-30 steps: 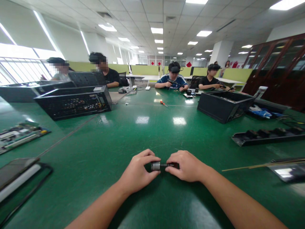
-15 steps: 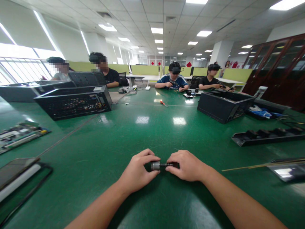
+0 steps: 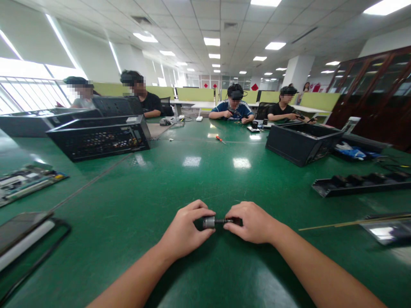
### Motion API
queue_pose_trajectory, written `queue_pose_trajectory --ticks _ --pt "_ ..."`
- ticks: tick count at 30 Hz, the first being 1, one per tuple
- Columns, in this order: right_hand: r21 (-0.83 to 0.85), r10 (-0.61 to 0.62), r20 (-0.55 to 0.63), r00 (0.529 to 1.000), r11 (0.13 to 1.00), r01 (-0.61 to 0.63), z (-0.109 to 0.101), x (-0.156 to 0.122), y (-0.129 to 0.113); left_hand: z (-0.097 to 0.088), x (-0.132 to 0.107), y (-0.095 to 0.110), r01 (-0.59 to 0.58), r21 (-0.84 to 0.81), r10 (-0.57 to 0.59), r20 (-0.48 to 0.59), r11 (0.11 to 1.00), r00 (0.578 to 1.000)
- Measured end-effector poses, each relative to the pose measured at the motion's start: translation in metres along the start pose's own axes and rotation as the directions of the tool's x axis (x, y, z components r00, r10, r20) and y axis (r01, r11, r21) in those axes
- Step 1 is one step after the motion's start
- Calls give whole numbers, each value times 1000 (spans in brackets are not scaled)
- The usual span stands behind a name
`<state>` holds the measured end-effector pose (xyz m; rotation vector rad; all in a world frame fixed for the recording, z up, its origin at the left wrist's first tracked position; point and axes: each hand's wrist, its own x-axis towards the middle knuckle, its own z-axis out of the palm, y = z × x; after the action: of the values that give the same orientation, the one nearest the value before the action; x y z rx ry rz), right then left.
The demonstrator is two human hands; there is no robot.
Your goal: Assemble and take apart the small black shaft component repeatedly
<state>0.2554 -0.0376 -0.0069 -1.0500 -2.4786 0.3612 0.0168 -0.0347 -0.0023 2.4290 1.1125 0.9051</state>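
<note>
Cylinder [image 3: 209, 222] | left hand [image 3: 186, 229]: fingers clamped on it | right hand [image 3: 252, 222]: fingers clamped on rod [image 3: 220, 221] | green tabletop [image 3: 180, 184] beneath

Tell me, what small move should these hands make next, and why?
Perhaps close the left hand around the metal cylinder: it curves about that end, though firm contact isn't clear, and the dark shaft runs from the cylinder to the right hand, so steadying one end seems sensible.

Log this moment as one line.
left hand: holds cylinder | right hand: holds shaft | shaft: level, between hands | screwdriver: beyond hands, on table
</note>
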Motion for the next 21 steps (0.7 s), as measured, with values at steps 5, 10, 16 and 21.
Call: queue_pose_trajectory --ticks 5,10,16,21 --pt "-10 4 6 1000 1000 -4 0 0 1 0 0 0 4 -1 -4 -5 1000 1000" --pt "-7 -5 0 1000 1000 5 0 1 2 -1 0 0 11 1 -11 -3 1000 1000" --pt "-13 1 -1 1000 1000 -1 -1 0 1 -1 0 0 13 -7 -13 0 1000 1000" --pt "-20 4 -3 1000 1000 -4 -1 -1 2 -1 0 -1 11 -9 -11 -5 1000 1000"
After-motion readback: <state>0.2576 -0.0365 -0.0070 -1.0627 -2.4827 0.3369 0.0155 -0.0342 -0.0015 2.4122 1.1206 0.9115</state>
